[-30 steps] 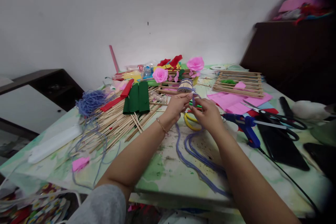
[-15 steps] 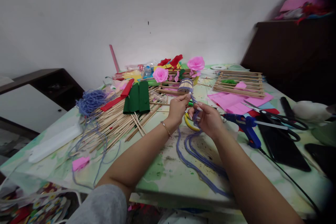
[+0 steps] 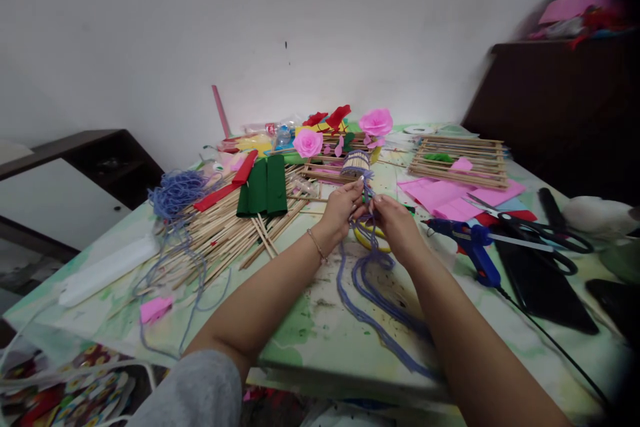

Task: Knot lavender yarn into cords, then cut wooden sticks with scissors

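Observation:
Over the middle of the table, my left hand [image 3: 341,212] pinches purple yarn [image 3: 369,177] just below a small round piece of sticks bound with yarn [image 3: 356,161]. My right hand [image 3: 397,221] is closed on the same yarn, close beside the left. Several long strands hang from between my hands and trail over the table toward its front edge. Part of a yellow ring-shaped thing [image 3: 379,240] shows behind the strands. The exact grip of the fingertips is too small to make out.
Wooden sticks [image 3: 215,240], green folded paper [image 3: 261,187] and a yarn heap [image 3: 177,193] lie left. Pink paper flowers [image 3: 376,122] stand behind. At right are a stick rack [image 3: 457,160], blue glue gun [image 3: 467,243] with cord, scissors [image 3: 540,230] and a black phone [image 3: 547,293].
My right hand has shifted slightly and its fingers have turned; the yarn bunched in it now hangs in looser loops between both hands. The left hand stays nearly in place.

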Demonstrator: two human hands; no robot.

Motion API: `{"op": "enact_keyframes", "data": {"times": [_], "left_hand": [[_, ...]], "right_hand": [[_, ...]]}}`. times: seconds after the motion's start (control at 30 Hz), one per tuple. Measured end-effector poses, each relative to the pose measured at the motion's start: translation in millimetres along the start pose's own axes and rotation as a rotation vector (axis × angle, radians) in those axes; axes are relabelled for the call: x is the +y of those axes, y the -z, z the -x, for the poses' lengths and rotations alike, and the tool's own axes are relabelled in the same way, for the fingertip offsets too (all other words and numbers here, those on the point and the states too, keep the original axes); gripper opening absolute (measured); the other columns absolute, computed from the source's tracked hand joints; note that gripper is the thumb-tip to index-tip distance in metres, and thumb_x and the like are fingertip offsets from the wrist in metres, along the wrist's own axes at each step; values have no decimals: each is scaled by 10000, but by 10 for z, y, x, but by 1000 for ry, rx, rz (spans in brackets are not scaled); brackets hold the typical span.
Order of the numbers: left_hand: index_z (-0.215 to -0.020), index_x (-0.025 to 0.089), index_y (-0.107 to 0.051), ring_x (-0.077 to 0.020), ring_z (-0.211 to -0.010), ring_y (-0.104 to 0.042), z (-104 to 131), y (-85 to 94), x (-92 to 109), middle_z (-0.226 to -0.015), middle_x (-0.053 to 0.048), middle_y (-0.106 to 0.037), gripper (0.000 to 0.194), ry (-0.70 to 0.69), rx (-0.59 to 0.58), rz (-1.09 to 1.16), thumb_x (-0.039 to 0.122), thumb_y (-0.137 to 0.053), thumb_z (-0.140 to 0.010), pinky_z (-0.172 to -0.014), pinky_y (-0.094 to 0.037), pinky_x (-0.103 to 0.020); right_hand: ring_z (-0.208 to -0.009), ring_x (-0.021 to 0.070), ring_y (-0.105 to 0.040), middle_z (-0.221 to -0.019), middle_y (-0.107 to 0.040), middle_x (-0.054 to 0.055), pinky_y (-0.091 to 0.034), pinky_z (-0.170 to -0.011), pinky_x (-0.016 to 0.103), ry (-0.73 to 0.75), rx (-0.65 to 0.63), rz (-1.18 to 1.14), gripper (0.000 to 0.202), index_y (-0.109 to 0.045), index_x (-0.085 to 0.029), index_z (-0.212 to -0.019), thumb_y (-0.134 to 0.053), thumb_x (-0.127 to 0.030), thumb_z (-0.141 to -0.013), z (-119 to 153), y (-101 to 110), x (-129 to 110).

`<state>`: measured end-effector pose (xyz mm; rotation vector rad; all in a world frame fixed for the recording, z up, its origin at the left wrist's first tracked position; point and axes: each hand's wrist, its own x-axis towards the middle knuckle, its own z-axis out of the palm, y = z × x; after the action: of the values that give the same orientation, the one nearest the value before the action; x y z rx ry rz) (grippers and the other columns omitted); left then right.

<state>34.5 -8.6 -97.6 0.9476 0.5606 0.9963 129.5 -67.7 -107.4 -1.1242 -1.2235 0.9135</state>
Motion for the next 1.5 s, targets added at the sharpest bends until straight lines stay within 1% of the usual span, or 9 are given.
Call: {"op": "enact_keyframes", "data": {"times": [0.17,0.33,0.57,0.7,1.0,1.17,1.3,1.4,1.5], "left_hand": [[-693,133,-562,-25,-390,-255,-3,-13,-9,-438,97,-353,213,-139,172,-153,299,-637,-805,-417,-194,-174],[-834,133,-651,-41,-510,-388,36,-53,-90,-605,56,-530,182,-287,289,-289,310,-642,-791,-501,-294,-179],[-794,133,-651,-38,-468,-375,74,-106,-47,-605,38,-557,244,-266,183,-109,375,-625,-798,-490,-320,-186],[-785,129,-646,-51,-474,-413,68,-95,-34,-581,39,-544,253,-220,186,-84,382,-648,-772,-491,-326,-192],[-661,122,-606,-74,-555,-388,9,13,-138,-549,46,-466,363,-399,330,-304,472,-649,-746,-554,-313,-211],[-589,134,-534,-50,-491,-308,25,-22,-137,-504,67,-401,413,-317,276,-172,501,-682,-704,-495,-241,-205],[-572,136,-510,-34,-426,-279,50,-54,-91,-476,71,-404,400,-181,276,-88,457,-721,-683,-441,-181,-204],[-572,138,-502,-26,-380,-246,52,-60,-37,-449,75,-401,370,-99,271,-45,403,-735,-684,-409,-136,-205],[-585,139,-510,-23,-366,-243,52,-63,15,-444,75,-407,337,-75,229,-29,370,-730,-694,-397,-124,-201]], "right_hand": [[-1026,259,-468,-1014,-549,99,-351,-944,465,305,252,481,216,-570,-209,-660,-502,-323,-830,16,53,64],[-908,222,-525,-882,-552,87,-419,-831,385,515,266,583,219,-593,-200,-717,-464,-272,-878,82,45,-61],[-605,153,-509,-650,-558,10,-426,-616,299,120,120,126,295,-547,-204,-700,-496,-463,-830,44,-20,46],[-557,156,-508,-603,-549,11,-443,-580,310,11,30,85,326,-527,-198,-687,-469,-494,-812,0,-41,161],[-856,203,-544,-884,-587,83,-418,-783,336,320,243,448,211,-570,-190,-643,-470,-264,-815,53,-16,-9],[-562,150,-471,-579,-515,-5,-378,-566,283,68,297,229,296,-516,-207,-650,-454,-421,-845,29,8,-26],[-593,143,-537,-627,-556,-15,-423,-600,274,56,317,53,221,-549,-202,-759,-512,-411,-822,12,45,0],[-624,148,-571,-657,-560,-24,-440,-630,278,236,240,129,145,-570,-224,-943,-497,-292,-838,35,146,-23],[-681,162,-557,-690,-544,16,-410,-644,287,498,74,543,204,-666,-203,-833,-466,-174,-805,65,275,-68]]}}
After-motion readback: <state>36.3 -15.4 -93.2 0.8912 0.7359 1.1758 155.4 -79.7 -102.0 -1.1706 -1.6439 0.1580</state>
